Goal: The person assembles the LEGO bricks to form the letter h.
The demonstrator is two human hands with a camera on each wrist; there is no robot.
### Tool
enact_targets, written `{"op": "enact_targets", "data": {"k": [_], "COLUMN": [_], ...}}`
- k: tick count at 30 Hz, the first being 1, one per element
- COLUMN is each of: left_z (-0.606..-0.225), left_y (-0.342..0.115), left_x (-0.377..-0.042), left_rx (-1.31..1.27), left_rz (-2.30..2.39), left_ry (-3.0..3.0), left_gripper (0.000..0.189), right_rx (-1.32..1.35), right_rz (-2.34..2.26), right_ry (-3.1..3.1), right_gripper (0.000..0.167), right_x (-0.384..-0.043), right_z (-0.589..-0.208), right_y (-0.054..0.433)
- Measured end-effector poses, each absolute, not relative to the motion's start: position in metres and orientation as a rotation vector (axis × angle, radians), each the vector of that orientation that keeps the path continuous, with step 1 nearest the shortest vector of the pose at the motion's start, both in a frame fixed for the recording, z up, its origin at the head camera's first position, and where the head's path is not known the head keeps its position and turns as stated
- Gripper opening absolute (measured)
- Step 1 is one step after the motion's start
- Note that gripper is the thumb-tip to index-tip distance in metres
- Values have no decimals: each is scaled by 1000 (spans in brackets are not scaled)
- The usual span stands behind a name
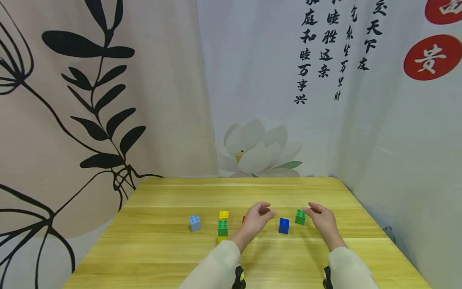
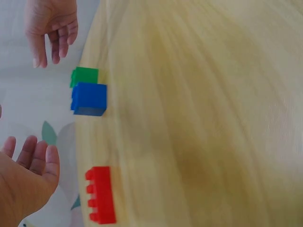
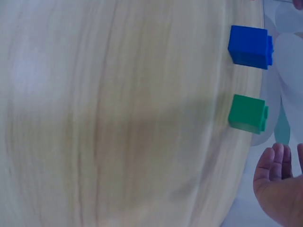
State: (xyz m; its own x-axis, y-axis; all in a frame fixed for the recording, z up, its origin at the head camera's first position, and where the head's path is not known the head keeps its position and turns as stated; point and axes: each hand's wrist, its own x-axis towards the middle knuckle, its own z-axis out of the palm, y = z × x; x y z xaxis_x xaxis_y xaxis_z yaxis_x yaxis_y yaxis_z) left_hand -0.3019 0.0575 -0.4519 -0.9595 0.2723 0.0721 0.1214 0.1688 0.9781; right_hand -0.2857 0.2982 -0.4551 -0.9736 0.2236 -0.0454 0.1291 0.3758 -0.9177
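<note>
My left hand (image 1: 255,220) hovers over the table with loosely bent fingers and holds nothing. Behind it, a red brick (image 2: 102,195) is mostly hidden in the head view; the left wrist view shows it with a row of studs. My right hand (image 1: 323,220) is held just right of a green brick (image 1: 300,217), fingers relaxed and nothing in them. In the right wrist view a gap separates that hand (image 3: 279,191) from the green brick (image 3: 247,113). Between the two hands stands a dark blue brick (image 1: 284,226), left of the green one.
Left of my left hand, a yellow brick (image 1: 223,215), a green brick (image 1: 222,228) and another yellow brick (image 1: 222,239) appear in a line; whether they are joined I cannot tell. A light blue brick (image 1: 195,223) stands farther left on the wooden table (image 1: 151,249). Printed curtains (image 1: 173,100) hang behind.
</note>
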Motion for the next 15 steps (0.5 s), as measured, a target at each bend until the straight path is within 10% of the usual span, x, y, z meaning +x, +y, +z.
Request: {"op": "enact_targets", "data": {"k": [15], "left_z": [-494], "left_y": [86], "left_x": [-307], "left_rx": [283], "left_rz": [1912], "left_ry": [2263], "left_gripper": [44], "right_rx": [-418], "right_rz": [1821], "right_ry": [-2497], "right_gripper": [69], "right_x": [-295], "right_z": [-491], "right_y": [313]}}
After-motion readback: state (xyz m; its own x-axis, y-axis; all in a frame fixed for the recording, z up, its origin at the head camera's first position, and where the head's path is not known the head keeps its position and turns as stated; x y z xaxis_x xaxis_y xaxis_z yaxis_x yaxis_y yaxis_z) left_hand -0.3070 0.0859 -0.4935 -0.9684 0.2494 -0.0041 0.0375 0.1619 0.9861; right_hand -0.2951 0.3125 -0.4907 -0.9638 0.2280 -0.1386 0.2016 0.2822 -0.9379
